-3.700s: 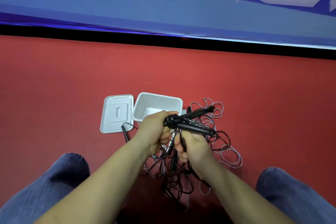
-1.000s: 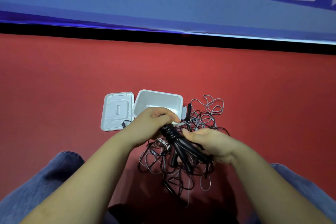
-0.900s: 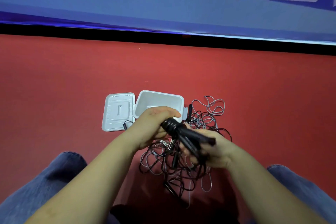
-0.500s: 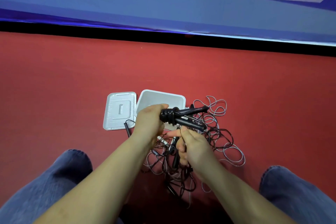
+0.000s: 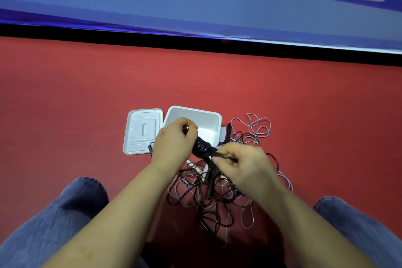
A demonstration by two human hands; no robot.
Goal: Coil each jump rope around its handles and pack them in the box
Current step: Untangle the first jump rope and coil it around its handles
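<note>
Black cord sits wound in tight coils around the jump rope handles (image 5: 201, 148), held above the white box (image 5: 214, 118); left hand (image 5: 174, 139) clenches the handles, right hand (image 5: 243, 164) pinches the cord. No writing is readable.

Lid (image 5: 142, 130) left of box (image 5: 214, 118) (touching); rope tangle (image 5: 217, 193) before box

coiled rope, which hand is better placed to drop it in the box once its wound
Left, probably. The left hand grips the coiled rope right over the open white box, while the right hand pinches the loose cord nearer the pile.
</note>
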